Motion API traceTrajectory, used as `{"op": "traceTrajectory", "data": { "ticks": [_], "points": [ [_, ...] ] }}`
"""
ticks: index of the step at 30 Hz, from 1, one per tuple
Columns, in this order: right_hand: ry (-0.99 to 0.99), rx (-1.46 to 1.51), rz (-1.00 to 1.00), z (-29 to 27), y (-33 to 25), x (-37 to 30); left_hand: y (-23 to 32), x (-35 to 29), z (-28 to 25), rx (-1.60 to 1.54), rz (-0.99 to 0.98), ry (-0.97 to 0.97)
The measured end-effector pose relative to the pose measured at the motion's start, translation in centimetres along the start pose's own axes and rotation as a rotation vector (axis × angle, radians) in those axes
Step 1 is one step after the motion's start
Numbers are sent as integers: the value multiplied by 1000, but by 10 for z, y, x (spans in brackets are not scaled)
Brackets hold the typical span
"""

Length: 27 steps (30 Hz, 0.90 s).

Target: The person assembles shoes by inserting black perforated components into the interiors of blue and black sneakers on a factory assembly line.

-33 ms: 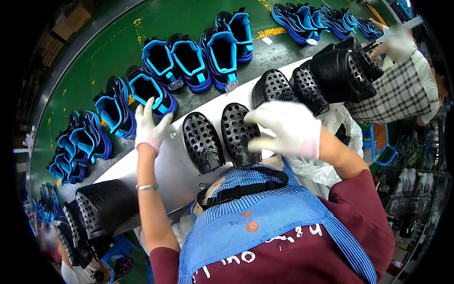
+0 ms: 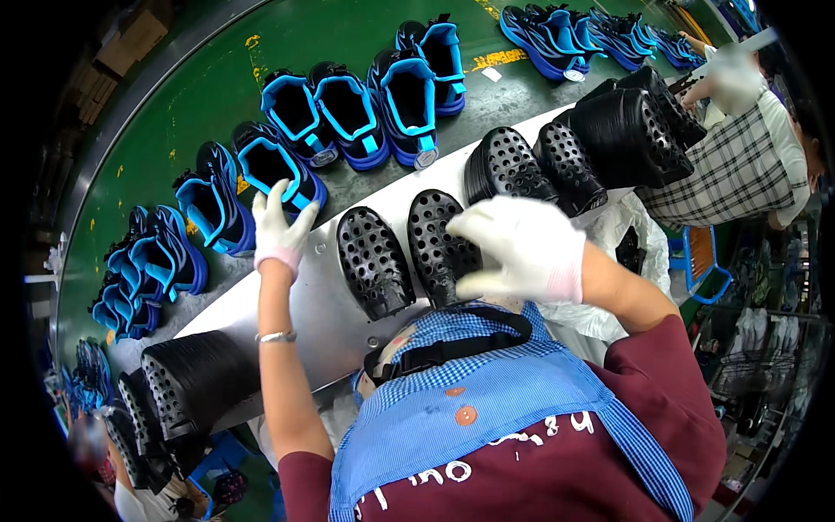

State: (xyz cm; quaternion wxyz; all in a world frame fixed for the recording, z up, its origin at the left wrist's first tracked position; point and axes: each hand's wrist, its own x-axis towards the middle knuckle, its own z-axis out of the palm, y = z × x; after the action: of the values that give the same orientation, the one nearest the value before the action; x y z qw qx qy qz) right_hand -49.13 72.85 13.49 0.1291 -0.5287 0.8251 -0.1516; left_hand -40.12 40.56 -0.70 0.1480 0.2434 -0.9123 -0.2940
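Note:
Two black, shoe-shaped inserts full of round holes, the left insert and the right insert, lie side by side on a metal bench. My left hand, in a white glove, is raised with fingers spread, holding nothing. Its fingertips overlap the edge of a black and blue sneaker; whether they touch cannot be made out. My white-gloved right hand hovers beside the right insert, thumb and fingers apart. Its fingertips come close to that insert's edge, with nothing gripped.
More black and blue sneakers stand in a row along the green surface beyond the bench. Nested black inserts sit in a right stack and a left stack. At the right, a person in a checked garment works near a blue stool.
My right hand has shifted slightly toward me, and my left hand slightly to the right. The inserts and sneakers stay in place.

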Motion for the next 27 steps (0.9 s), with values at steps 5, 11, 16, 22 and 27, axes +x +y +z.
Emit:
{"op": "traceTrajectory", "data": {
  "ticks": [5, 11, 16, 22, 27],
  "points": [
    [0, -2, -15, 21, -2, -10, 10, 26, 16, 56, -28, 107],
    [83, 43, -37, 29, 2, -16, -5, 22, 17, -95, -32, 97],
    [37, 144, -6, 8, -5, -14, -13, 3, -2, -86, -85, 57],
    [205, 304, -152, -26, 5, -1, 54, -6, -27, -883, -200, -38],
    [430, 505, -419, -13, -10, 33, 62, -33, -17, -1609, -335, -384]
  ]
}}
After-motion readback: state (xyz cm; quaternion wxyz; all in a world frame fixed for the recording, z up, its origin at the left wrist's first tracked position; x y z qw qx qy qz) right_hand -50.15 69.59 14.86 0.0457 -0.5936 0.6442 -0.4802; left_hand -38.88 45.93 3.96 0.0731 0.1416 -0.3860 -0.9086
